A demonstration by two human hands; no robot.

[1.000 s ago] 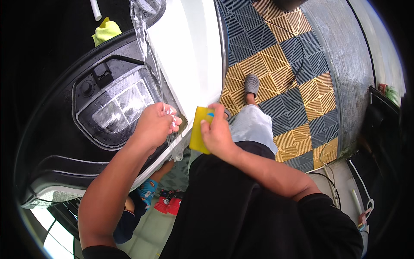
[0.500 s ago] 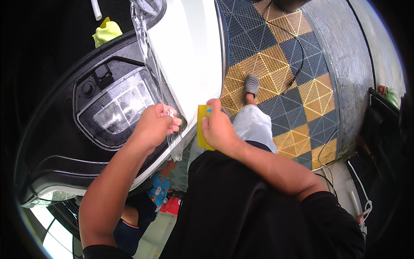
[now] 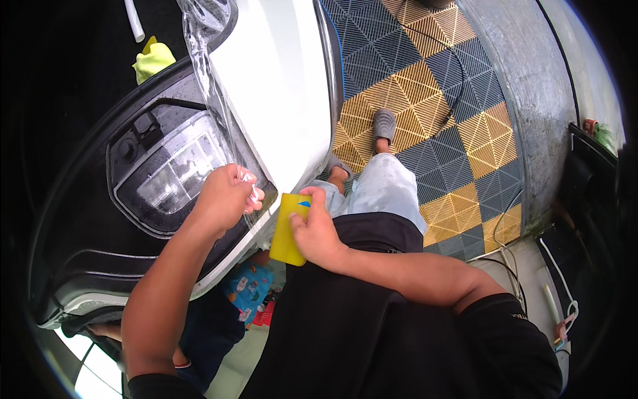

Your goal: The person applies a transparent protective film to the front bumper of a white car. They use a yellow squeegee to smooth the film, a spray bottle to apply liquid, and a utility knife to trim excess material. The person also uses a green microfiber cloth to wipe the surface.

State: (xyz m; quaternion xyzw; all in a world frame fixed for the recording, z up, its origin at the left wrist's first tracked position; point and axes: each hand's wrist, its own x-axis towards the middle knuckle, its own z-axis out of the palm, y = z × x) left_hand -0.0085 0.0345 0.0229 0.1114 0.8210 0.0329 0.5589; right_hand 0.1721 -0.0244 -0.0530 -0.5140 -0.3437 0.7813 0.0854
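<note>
My left hand is closed on the loose edge of a clear plastic film, which runs up along the border of a white car panel. A flat yellow squeegee is gripped in my right hand, its thumb across the face. The squeegee is just below the panel's corner, near my waist. Left of the film lies the wet black inner trim, with a recessed panel in it. How far the film sticks to the white panel cannot be made out.
A yellow-green cloth and a white tube lie at the upper left. Another person in a blue patterned garment is close by, below the car's edge. A dark cable crosses the checkered floor tiles.
My right hand has brought the squeegee down and left, closer to my body. My left hand has shifted slightly left, still holding the film. The other person's arm has moved.
</note>
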